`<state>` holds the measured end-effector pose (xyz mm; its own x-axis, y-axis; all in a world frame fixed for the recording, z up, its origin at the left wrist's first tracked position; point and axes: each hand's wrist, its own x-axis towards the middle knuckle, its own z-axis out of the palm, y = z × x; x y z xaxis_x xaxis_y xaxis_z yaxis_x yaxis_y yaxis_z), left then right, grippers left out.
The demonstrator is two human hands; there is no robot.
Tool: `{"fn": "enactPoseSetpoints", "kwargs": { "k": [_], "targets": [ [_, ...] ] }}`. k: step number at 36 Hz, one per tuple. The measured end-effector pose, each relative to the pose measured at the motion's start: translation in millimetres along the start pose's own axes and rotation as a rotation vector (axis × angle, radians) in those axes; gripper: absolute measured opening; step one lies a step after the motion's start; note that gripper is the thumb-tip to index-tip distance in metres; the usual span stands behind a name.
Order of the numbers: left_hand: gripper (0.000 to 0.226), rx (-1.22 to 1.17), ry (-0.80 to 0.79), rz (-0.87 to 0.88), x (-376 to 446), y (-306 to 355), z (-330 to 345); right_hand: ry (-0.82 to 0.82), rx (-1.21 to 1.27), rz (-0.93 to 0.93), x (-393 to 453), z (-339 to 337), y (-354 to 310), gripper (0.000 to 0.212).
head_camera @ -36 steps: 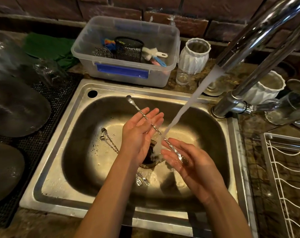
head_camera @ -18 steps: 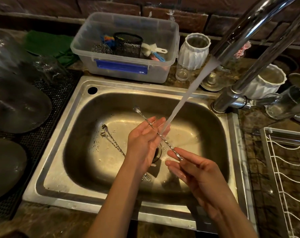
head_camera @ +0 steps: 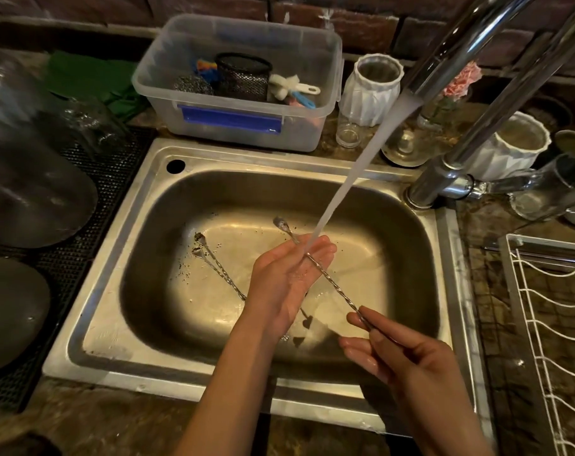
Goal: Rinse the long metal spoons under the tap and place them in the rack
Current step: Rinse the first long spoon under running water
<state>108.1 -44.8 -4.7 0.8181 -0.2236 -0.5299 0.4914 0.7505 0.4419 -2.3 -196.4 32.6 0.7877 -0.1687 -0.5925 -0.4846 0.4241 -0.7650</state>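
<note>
In the head view, the person's right hand (head_camera: 408,353) pinches the near end of a long twisted metal spoon (head_camera: 325,278) between thumb and fingers. The left hand (head_camera: 286,274) lies with straight fingers, palm turned toward the spoon, touching its shaft where the white stream of water (head_camera: 355,169) from the curved chrome tap (head_camera: 470,51) lands. The spoon's long axis runs from about 4 o'clock at the right hand's grip to 10 o'clock, its small bowl poking out past the left fingertips over the stainless steel sink (head_camera: 213,159).

The white wire rack (head_camera: 549,324) sits on the desk at 3 o'clock from the sink, on the side of the right hand, which is plainly the nearer one; the carry to the rack would likely swing the spoon rightward with that grip unchanged.

Two more twisted metal spoons (head_camera: 213,261) lie together on the sink floor at about 9 o'clock from the left hand, their lower parts hidden behind the wrist, apparently still to be rinsed.

A clear plastic tub (head_camera: 233,126) at 12 o'clock carries a blue label strip, but no writing on it can be read.
</note>
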Motion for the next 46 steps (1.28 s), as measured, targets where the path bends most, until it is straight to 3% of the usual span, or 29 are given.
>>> {"fn": "enactPoseSetpoints", "kwargs": {
  "k": [20, 30, 35, 39, 46],
  "targets": [
    [0.029, -0.020, -0.002, 0.014, 0.0, 3.5, -4.6, 0.053, -0.059, 0.003, -40.3, -24.9, -9.3, 0.043],
    [0.036, -0.028, 0.053, 0.150, 3.3, 1.3, -10.9, -0.010, -0.021, 0.126, -41.6, -19.5, -19.8, 0.027],
    [0.011, 0.078, 0.137, 0.208, 5.4, 0.7, -12.5, 0.040, -0.136, 0.035, -38.5, -14.6, -14.0, 0.028],
    [0.021, 0.098, 0.137, 0.181, 4.3, 5.9, -9.8, 0.011, -0.254, -0.002, -33.5, -14.8, -8.1, 0.029],
    [0.020, 0.108, 0.064, 0.153, 2.9, 8.2, -1.9, 0.017, -0.215, -0.025, -20.1, -11.3, 0.5, 0.030]
  ]
}}
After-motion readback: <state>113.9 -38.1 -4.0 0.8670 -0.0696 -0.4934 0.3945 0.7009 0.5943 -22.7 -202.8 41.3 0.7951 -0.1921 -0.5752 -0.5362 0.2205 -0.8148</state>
